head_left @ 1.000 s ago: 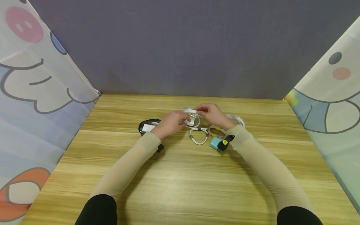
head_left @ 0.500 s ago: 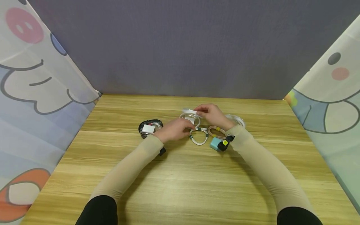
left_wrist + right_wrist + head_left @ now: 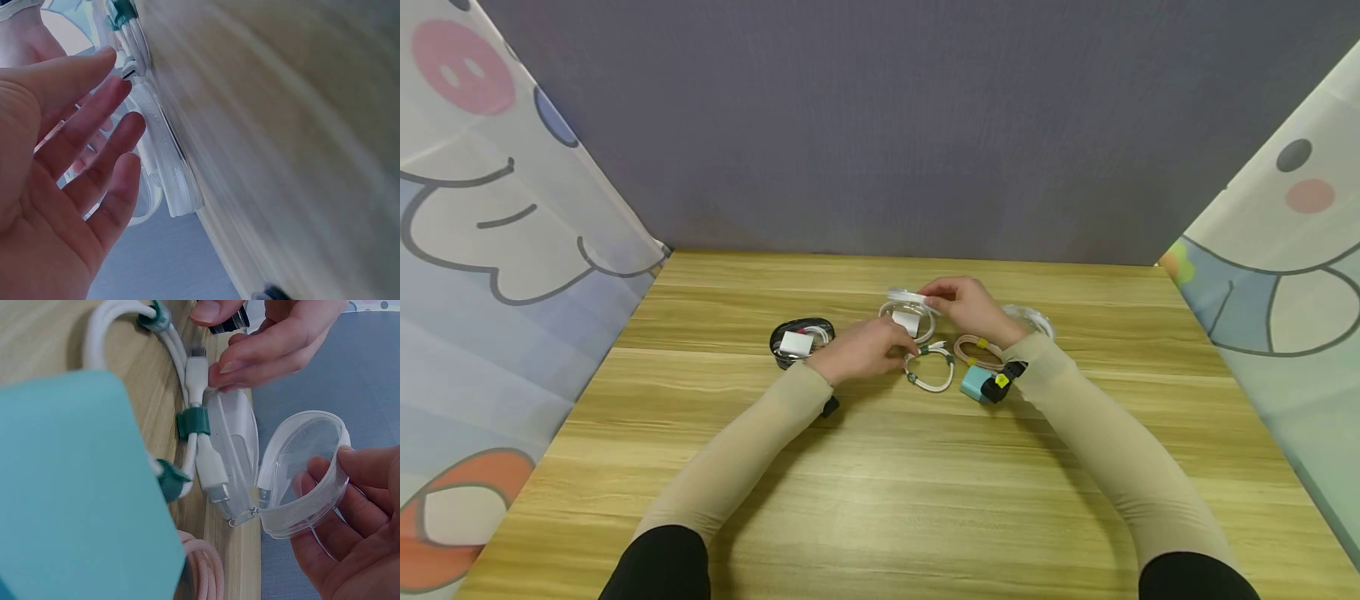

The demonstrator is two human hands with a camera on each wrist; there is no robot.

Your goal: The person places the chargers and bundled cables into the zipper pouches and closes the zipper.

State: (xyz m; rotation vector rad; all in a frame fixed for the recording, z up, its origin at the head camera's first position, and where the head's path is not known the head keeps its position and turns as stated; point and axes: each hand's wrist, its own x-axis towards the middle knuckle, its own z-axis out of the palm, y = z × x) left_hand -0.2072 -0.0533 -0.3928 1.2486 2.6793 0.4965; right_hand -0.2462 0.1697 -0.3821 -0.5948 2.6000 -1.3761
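My left hand (image 3: 865, 346) is at a coiled white cable (image 3: 206, 459) bound with green ties. Its fingertips come right to one connector (image 3: 197, 374), and the right wrist view shows a gap between thumb and fingers. My right hand (image 3: 970, 308) holds up the clear round lid (image 3: 300, 515) of a hinged case, thumb on its rim and fingers behind. The case's lower half (image 3: 234, 431) rests on the table behind the cable. In the head view a white block (image 3: 906, 323) and a white cable coil show in the case.
A black oval case (image 3: 772, 343) with a white block (image 3: 796, 343) and cable lies left. To the right are a teal block (image 3: 973, 381), a peach cable coil (image 3: 203, 569) with yellow ties, and another clear case (image 3: 1039, 319) with white cable. A grey wall stands behind the table (image 3: 880, 500).
My left hand has moved from the clear case down to the white cable with green ties. That coil has shifted slightly toward me and turned. My right hand keeps the lid raised.
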